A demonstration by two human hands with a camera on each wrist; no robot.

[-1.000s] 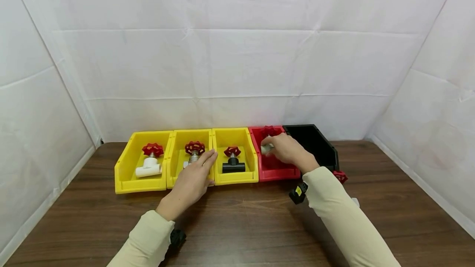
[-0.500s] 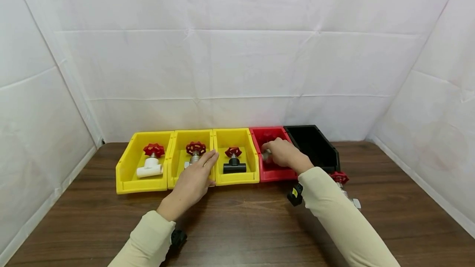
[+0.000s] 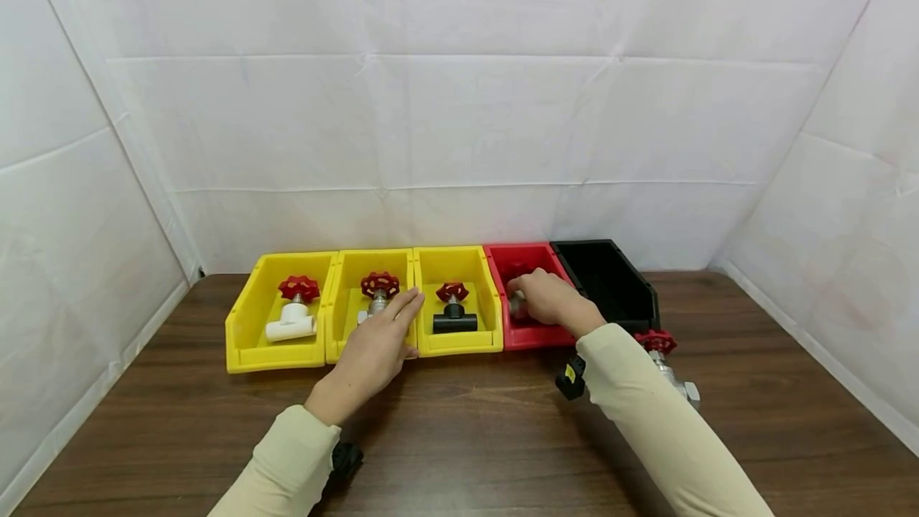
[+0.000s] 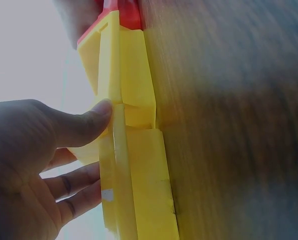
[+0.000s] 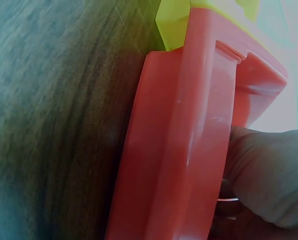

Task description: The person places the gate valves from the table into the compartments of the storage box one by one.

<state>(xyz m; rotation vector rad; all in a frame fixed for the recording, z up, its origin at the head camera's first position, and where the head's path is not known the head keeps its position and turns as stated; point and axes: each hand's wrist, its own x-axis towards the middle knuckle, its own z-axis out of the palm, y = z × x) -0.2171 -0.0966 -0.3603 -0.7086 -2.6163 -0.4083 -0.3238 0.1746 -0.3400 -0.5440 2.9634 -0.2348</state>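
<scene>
In the head view my right hand [image 3: 549, 297] reaches down into the red bin [image 3: 538, 337]. Its fingers grip the pale body of a valve [image 3: 518, 306] whose red handwheel is half hidden behind the hand. The right wrist view shows the red bin's front wall [image 5: 189, 150] hiding most of those fingers. My left hand [image 3: 373, 349] lies over the front of the middle yellow bin [image 3: 345, 278], fingers straight. In the left wrist view its thumb [image 4: 100, 112] touches the yellow rim. Beneath that hand stands a metal valve [image 3: 378, 294] with a red handwheel, partly covered.
A white valve [image 3: 292, 321] sits in the left yellow bin [image 3: 276, 361]. A black valve [image 3: 455, 317] lies in the right yellow bin [image 3: 459, 344]. The black bin [image 3: 610, 278] ends the row. Another metal valve [image 3: 664, 365] lies on the wooden table [image 3: 474, 437] behind the right sleeve.
My right hand has lowered the valve into the red bin, moving slightly left. More of the metal valve on the table shows past the right sleeve. The left hand has stayed put.
</scene>
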